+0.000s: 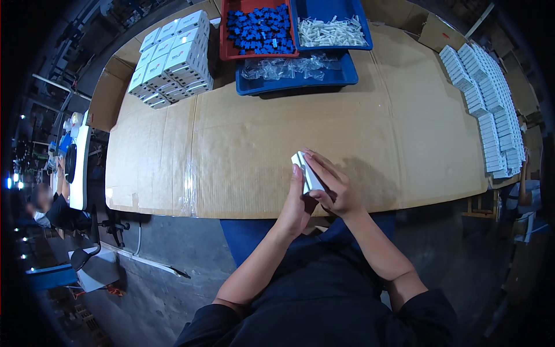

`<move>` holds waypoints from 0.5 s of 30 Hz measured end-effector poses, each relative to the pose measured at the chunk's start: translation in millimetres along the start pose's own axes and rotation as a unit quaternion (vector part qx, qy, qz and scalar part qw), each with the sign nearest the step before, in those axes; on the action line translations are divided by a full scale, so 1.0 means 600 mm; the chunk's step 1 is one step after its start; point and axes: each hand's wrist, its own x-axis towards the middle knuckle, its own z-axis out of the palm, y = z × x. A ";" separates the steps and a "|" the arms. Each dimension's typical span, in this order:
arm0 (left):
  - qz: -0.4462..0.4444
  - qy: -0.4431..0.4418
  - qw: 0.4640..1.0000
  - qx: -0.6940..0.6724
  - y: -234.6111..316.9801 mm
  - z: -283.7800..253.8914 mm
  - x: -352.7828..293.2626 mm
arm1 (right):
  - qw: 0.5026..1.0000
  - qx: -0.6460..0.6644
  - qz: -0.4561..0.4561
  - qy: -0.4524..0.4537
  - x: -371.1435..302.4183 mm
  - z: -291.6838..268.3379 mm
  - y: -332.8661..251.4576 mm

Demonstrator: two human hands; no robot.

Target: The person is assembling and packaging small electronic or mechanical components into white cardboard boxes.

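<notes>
Above the near edge of the cardboard-covered table, both of my hands hold a small white box (pixel 313 181). My left hand (pixel 296 207) is closed on its left side, with the thumb along the edge. From the right, my right hand (pixel 340 192) grips the same box, its fingers reaching along the top toward the far end. The palms and fingers hide most of the lower part of the box, so I cannot make out whether its flap is closed.
White boxes (pixel 173 58) stand stacked at the far left. At the back are a red tray (pixel 258 55) of blue parts, a blue tray (pixel 334 48) of white plastic pieces and another blue tray (pixel 298 88) with clear bags. White slotted blocks (pixel 489 113) line the right. A person (pixel 56 208) sits at far left.
</notes>
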 end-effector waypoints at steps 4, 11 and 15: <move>0.025 -0.039 0.998 0.035 -0.019 -0.011 0.015 | 0.991 0.093 0.072 0.059 0.007 0.021 0.006; 0.275 0.100 0.937 0.191 -0.024 -0.009 0.020 | 0.938 0.271 0.213 0.044 0.012 0.030 -0.035; 0.226 0.119 0.962 0.096 0.034 -0.010 0.012 | 0.978 0.149 0.144 -0.008 0.034 0.004 -0.050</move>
